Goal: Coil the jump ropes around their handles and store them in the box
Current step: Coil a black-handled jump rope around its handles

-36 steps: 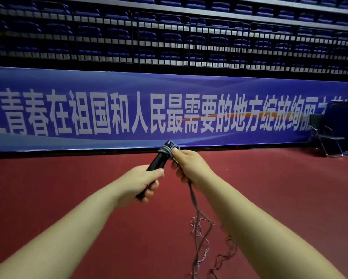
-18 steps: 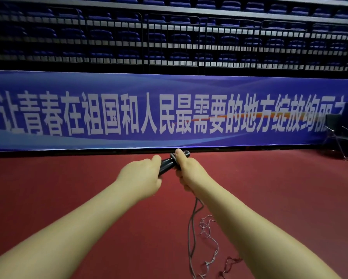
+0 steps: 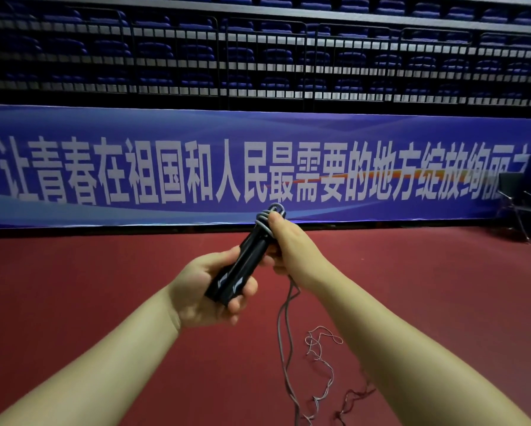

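Head view, landmark: the black handles (image 3: 242, 265), two of them held side by side, tilted with their far ends up and to the right.
Left hand (image 3: 205, 290): palm up under the lower end of the handles, fingers and thumb curled round them, gripping both together.
Right hand (image 3: 292, 247): just right of the handles' upper end, thumb pressed against the grey coils there, fingers curled; it pinches the rope against the handles.
Rope coils (image 3: 269, 218): a few grey turns wound round the top end of the handles, one loop standing above them.
Loose rope (image 3: 284, 327): two grey strands drop from under the right hand, below and to the right of the handles, down to the floor.
Rope on floor (image 3: 322, 358): thin tangled loops lie well below the handles, between the two forearms and partly hidden behind the right forearm.
Floor (image 3: 89, 272): dark red, on every side of the handles.
Banner (image 3: 166, 167): blue with large white characters, behind and above the handles, running across the frame.
Seating (image 3: 258, 56): rows of dark blue folded seats behind railings, above the banner.
Chair (image 3: 516, 204): black folding chair far right of the handles, at the banner's end.
Box: not visible in this view.
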`<state>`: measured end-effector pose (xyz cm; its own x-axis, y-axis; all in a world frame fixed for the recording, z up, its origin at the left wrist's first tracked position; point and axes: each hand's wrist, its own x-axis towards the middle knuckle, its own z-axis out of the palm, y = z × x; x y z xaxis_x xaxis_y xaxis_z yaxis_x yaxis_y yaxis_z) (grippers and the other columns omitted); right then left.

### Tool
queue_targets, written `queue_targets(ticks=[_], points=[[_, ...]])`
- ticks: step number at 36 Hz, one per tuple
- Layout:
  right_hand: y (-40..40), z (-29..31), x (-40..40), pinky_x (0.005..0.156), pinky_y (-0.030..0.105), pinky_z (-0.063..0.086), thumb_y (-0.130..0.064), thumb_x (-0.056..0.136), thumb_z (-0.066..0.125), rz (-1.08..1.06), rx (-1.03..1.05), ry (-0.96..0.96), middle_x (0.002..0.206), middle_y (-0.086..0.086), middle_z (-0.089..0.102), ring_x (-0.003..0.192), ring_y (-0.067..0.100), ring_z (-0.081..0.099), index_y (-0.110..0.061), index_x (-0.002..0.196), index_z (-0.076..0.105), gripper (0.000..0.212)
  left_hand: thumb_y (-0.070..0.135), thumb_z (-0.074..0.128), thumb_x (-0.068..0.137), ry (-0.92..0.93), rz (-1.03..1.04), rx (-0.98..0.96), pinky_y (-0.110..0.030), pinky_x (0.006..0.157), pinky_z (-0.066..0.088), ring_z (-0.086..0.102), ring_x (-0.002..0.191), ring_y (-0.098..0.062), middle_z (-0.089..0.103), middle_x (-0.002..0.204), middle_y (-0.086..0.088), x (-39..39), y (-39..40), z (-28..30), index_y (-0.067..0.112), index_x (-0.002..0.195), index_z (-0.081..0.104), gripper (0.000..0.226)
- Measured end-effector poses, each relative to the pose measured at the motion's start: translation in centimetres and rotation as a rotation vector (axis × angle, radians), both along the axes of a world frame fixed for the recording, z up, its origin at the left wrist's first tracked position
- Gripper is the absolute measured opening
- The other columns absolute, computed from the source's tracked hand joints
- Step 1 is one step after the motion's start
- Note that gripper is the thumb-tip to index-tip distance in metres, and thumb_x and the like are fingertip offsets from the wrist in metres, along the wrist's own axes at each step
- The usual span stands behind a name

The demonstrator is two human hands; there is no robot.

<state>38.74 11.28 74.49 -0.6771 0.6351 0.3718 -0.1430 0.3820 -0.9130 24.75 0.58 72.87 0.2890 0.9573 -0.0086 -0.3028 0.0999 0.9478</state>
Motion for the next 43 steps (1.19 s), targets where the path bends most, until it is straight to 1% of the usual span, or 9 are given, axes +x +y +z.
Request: queue_targets(ticks=[5,13,18,21,24,30,36,39,43], points=[[1.6,-1.1,-0.1,0.045,0.023,0.028,-0.05,0.099,0.034,0.02,-0.092,-0.038,0.05,-0.005,0.046,0.044,0.01,0.035,-0.011,0.1,0.049,0.042,0.038,0.035,0.097,0.314,0.157,-0.027,-0.016,0.036,0.031,0.04,0.042,-0.009,0.045,0.06,0.002,0.8,0.1,0.9,0.023,0.109,0.049,0.024],[2.6,-2.9,0.1,0.05,0.03,0.042,-0.052,0.101,0.028,-0.104,-0.172,-0.258,0.067,0.009,0.058,0.05,0.022,0.052,-0.006,0.086,0.058,0.057,0.036,0.039,0.098,1.22,0.542,0.177,-0.032,0.056,0.043,0.053,0.055,-0.017,0.059,0.07,-0.001,1.6,2.4,-0.5,0.021,0.103,0.046,0.017],[1.6,-3.1,-0.2,0.049,0.027,0.04,-0.053,0.101,0.025,-0.17,-0.247,-0.266,0.064,0.008,0.055,0.048,0.02,0.05,-0.006,0.083,0.056,0.059,0.044,0.034,0.099,1.786,0.681,0.278,-0.034,0.053,0.033,0.051,0.065,-0.024,0.05,0.071,0.003,1.9,3.0,-1.8,0.02,0.103,0.037,0.024],[1.5,-3.7,-0.2,0.045,0.023,0.034,-0.062,0.097,0.027,-0.169,-0.376,-0.234,0.06,0.005,0.053,0.042,0.016,0.045,-0.009,0.085,0.054,0.061,0.042,0.033,0.1,1.966,0.701,0.354,-0.035,0.061,0.038,0.054,0.071,-0.03,0.05,0.073,0.004,2.5,3.4,-2.6,0.017,0.11,0.036,0.027],[1.7,-4.7,-0.1,0.045,0.023,0.028,-0.063,0.094,0.035,-0.239,-0.379,-0.211,0.054,0.001,0.05,0.04,0.014,0.038,-0.013,0.076,0.054,0.057,0.042,0.033,0.1,2.047,0.705,0.391,-0.035,0.063,0.038,0.062,0.086,-0.035,0.063,0.095,-0.005,3.0,3.7,-3.3,0.016,0.116,0.036,0.03],[1.3,-6.5,0.1,0.047,0.025,0.024,-0.053,0.094,0.041,-0.226,-0.429,-0.144,0.053,-0.001,0.042,0.041,0.014,0.031,-0.019,0.076,0.048,0.039,0.05,0.036,0.096,1.969,0.651,0.362,-0.035,0.062,0.039,0.059,0.082,-0.03,0.058,0.094,-0.002,2.8,3.4,-5.0,0.019,0.12,0.033,0.038],[0.6,-8.9,-0.2,0.048,0.026,0.023,-0.044,0.096,0.041,-0.197,-0.444,-0.114,0.052,-0.002,0.039,0.044,0.013,0.028,-0.02,0.078,0.048,0.031,0.053,0.056,0.084,1.769,0.59,0.207,-0.033,0.057,0.043,0.058,0.068,-0.019,0.06,0.082,0.003,2.2,2.9,-6.8,0.021,0.102,0.042,0.039],[0.5,-10.8,-0.6,0.047,0.025,0.023,-0.039,0.097,0.042,-0.201,-0.436,-0.097,0.049,-0.002,0.038,0.042,0.013,0.029,-0.018,0.076,0.049,0.031,0.048,0.066,0.077,1.452,0.469,0.07,-0.031,0.06,0.043,0.059,0.067,-0.016,0.062,0.08,0.003,1.5,3.2,-8.0,0.018,0.093,0.05,0.038],[0.6,-13.7,-0.9,0.049,0.027,0.021,-0.035,0.097,0.041,-0.185,-0.508,-0.056,0.054,0.0,0.035,0.043,0.013,0.029,-0.019,0.077,0.051,0.028,0.039,0.066,0.081,0.758,0.176,-0.115,-0.026,0.06,0.048,0.068,0.075,-0.019,0.073,0.087,-0.002,0.4,3.0,-10.0,0.016,0.102,0.057,0.032]])
